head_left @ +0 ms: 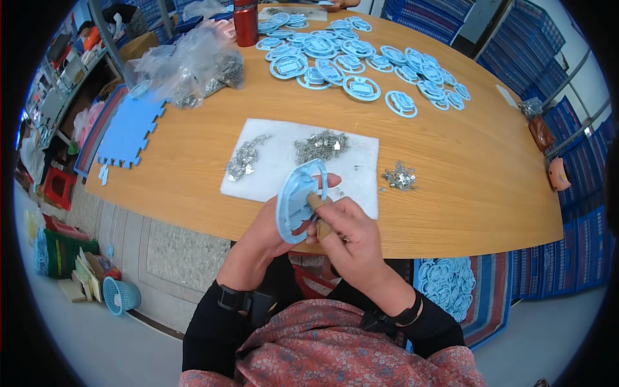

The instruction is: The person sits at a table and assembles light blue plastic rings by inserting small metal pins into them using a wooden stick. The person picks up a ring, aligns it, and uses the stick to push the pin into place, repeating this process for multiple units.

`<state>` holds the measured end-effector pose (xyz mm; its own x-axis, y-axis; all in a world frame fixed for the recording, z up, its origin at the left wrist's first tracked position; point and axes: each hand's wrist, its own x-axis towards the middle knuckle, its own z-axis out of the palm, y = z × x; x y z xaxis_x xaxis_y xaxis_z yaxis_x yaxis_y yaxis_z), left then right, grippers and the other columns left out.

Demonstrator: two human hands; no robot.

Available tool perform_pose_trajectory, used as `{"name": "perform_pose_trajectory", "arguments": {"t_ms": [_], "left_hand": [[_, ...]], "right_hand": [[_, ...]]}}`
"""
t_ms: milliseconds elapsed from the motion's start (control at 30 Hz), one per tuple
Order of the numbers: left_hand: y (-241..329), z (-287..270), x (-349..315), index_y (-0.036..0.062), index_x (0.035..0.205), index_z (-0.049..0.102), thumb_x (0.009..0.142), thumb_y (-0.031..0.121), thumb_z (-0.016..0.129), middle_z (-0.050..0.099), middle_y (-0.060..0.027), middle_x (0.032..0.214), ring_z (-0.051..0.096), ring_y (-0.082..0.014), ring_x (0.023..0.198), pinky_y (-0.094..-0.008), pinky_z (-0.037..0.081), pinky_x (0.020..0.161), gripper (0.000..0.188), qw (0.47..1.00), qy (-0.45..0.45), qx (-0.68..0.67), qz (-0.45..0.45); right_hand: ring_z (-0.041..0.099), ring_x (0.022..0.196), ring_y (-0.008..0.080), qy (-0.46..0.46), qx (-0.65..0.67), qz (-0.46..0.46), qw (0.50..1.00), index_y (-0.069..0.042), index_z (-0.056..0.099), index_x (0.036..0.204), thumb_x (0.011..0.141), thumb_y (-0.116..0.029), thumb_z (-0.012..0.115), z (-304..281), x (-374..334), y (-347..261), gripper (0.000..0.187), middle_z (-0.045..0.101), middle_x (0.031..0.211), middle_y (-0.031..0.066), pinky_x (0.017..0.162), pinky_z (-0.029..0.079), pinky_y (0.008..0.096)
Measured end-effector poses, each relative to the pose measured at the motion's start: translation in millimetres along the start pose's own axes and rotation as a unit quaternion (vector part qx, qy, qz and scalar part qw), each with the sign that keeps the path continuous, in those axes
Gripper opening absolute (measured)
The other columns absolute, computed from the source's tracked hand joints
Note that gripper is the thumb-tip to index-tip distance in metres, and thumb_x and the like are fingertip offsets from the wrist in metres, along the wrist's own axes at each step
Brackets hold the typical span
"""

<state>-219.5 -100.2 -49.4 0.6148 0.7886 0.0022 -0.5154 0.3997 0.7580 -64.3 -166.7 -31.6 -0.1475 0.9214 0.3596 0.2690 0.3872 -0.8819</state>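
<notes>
Held up on edge over the near side of the white foam pad (277, 131) is a light-blue oval plastic part (298, 197) with an open rim and a flat plate in its middle. My left hand (259, 233) is closed around it from the left and behind. Tan coverings wrap fingers of my right hand (356, 244), which presses in a pinch against the part's middle; whatever sits between those fingertips is hidden. Small silvery metal pieces (322, 146) are heaped on the pad, with a looser pile (244, 161) along its left side.
Another metal pile (400, 176) lies right of the pad. Many light-blue parts (361, 88) spread across the far table, near a red bottle (245, 22). Clear plastic bags (187, 61) and a blue foam mat (132, 126) are at left. A crate of parts (446, 284) stands below, right.
</notes>
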Motion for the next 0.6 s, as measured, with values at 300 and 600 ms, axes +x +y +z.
{"name": "perform_pose_trajectory", "arguments": {"t_ms": [300,600], "left_hand": [[-9,-2,-4,0.0032,0.139,0.049,0.101,0.028,0.054,0.061,-0.005,0.1,0.06,-0.0122,0.076,-0.0245,0.05,0.059,0.045,0.987,0.008,-0.155,-0.045],[-10,2,-7,0.0029,0.141,0.042,0.102,0.02,0.049,0.058,-0.005,0.112,0.06,-0.0132,0.097,-0.0264,0.051,0.081,0.044,0.993,0.085,0.077,-0.004]], "right_hand": [[0.064,0.087,0.0284,0.014,0.02,0.028,0.999,0.003,0.063,0.121,0.083,0.002,0.063,0,-6,-5,0.038,0.059,0.1,0.0151,0.077,0.053,0.0349],[0.061,0.082,0.0131,0.009,0.095,0.007,0.995,0.004,0.062,0.117,0.09,-0.008,0.068,-15,-13,-3,0.03,0.063,0.095,0.0069,0.07,0.049,0.0275]]}}
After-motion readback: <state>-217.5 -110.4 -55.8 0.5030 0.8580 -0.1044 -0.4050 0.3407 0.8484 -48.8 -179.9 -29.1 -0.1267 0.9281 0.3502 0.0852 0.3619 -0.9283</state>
